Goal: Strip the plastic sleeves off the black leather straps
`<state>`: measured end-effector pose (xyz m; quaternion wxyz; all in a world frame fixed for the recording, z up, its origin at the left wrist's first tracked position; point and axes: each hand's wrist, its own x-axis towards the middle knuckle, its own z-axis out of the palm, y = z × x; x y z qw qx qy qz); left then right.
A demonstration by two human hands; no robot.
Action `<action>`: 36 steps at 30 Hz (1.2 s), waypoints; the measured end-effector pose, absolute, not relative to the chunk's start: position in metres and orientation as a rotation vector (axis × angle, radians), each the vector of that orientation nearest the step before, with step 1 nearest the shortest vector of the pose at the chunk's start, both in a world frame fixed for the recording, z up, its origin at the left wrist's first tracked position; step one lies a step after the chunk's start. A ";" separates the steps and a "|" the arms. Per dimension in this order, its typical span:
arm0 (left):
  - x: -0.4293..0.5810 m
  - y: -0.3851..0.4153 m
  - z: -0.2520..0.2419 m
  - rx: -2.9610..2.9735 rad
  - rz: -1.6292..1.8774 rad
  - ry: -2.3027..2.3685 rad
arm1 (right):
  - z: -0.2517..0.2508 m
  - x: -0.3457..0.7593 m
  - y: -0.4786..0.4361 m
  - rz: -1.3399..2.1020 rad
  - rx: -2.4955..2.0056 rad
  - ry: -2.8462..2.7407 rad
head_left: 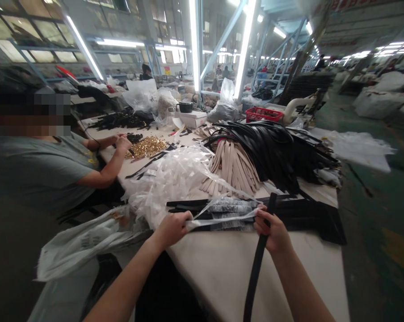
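My left hand (172, 228) is closed on one end of a clear plastic sleeve (227, 211). My right hand (271, 229) grips the sleeve's other end together with a long black strap (255, 273). The sleeve is stretched between the two hands above the white table (222, 268). The strap runs from above my right hand down past the table's near edge. Under the sleeve lie several flat black straps (309, 212).
A heap of crumpled clear plastic sleeves (175, 179) lies left of my hands. Beige straps (233, 167) and a big tangle of black straps (272, 150) fill the table's middle. A co-worker in a grey shirt (44, 174) sits at the left, hand by gold fittings (148, 146).
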<state>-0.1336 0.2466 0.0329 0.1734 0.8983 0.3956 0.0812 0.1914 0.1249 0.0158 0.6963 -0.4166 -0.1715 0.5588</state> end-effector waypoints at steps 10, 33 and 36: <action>0.006 0.252 0.023 1.161 0.561 1.052 | 0.037 0.124 0.091 1.456 -1.281 -0.848; -0.029 0.403 0.089 1.833 0.788 1.496 | 0.018 0.160 0.047 1.349 -1.555 -0.745; -0.031 0.291 0.059 1.823 0.312 1.100 | 0.024 0.156 0.051 1.375 -1.522 -0.743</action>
